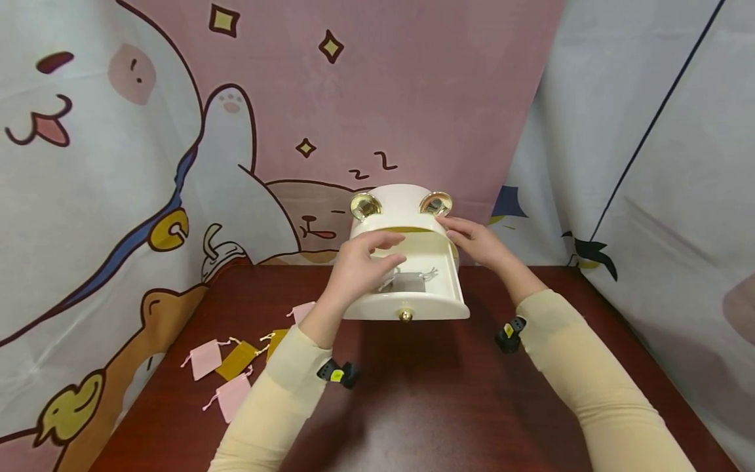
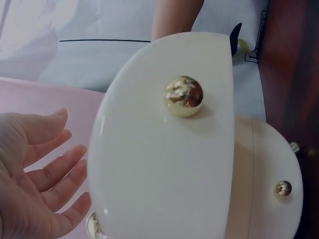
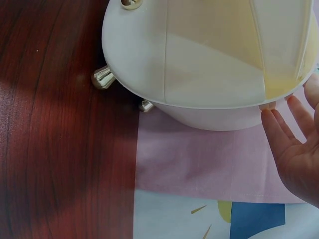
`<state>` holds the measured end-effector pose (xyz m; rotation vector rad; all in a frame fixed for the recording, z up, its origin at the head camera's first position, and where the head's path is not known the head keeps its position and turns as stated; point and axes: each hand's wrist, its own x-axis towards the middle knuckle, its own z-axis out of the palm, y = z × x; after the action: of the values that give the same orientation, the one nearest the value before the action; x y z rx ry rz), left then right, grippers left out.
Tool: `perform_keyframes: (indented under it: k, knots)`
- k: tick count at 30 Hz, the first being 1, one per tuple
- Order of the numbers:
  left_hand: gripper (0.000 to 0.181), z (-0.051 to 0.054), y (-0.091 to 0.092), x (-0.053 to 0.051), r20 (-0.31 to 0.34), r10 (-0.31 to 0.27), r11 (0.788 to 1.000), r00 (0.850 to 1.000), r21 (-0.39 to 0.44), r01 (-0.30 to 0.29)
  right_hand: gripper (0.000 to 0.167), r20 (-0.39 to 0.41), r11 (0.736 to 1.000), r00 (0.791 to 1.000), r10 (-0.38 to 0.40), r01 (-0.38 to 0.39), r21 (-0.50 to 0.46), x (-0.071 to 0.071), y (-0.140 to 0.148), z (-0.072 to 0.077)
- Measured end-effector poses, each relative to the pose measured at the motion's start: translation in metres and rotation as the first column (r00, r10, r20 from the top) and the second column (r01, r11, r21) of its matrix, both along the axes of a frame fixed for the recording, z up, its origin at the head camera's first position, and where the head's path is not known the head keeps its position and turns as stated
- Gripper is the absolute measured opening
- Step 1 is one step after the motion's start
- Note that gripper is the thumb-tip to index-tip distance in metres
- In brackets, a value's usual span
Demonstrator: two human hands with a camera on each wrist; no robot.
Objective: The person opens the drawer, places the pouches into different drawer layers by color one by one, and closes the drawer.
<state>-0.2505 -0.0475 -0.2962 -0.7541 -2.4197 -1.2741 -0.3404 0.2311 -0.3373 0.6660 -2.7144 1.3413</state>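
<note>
A white box (image 1: 401, 208) with gold ear-like rings stands at the table's back, its upper drawer (image 1: 377, 307) pulled out. In the drawer lies a small greyish pouch (image 1: 409, 282) with pale strings. My left hand (image 1: 358, 265) is over the drawer's left side, fingers apart and holding nothing; in the left wrist view this hand (image 2: 40, 174) is beside the drawer front (image 2: 159, 149) with its gold knob. My right hand (image 1: 476, 244) rests its fingertips on the box's right side. In the right wrist view, the right hand (image 3: 299, 144) touches the box's edge (image 3: 214, 106).
Pink pouches (image 1: 206, 359) and mustard pouches (image 1: 237, 358) lie on the dark red table (image 1: 425, 406) at the left, partly behind my left forearm. A printed cloth (image 1: 413, 98) hangs behind the box. The box stands on short metallic feet (image 3: 103, 78).
</note>
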Motion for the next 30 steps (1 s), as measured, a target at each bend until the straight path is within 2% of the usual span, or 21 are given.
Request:
perform_keyframes:
  k: [11, 17, 23, 30]
  knots:
    - [0.032, -0.004, -0.023, 0.011, 0.046, -0.085, 0.993, 0.995, 0.088, 0.081, 0.045, -0.020, 0.999, 1.000, 0.000, 0.001, 0.036, 0.000, 0.002, -0.001]
    - [0.031, -0.008, -0.031, 0.016, 0.080, -0.076, 0.993, 0.994, 0.097, 0.068, 0.045, -0.018, 1.000, 1.000, 0.008, -0.007, 0.026, -0.001, 0.001, -0.001]
    - [0.032, -0.013, -0.037, 0.022, 0.087, -0.064, 0.994, 0.994, 0.095, 0.056, 0.045, -0.021, 0.999, 1.000, 0.019, -0.019, 0.027, -0.001, 0.001, -0.001]
    - [0.032, -0.020, -0.042, 0.031, 0.066, -0.094, 0.992, 0.993, 0.094, 0.088, 0.045, -0.022, 1.000, 1.000, 0.016, -0.016, 0.021, -0.002, 0.001, -0.001]
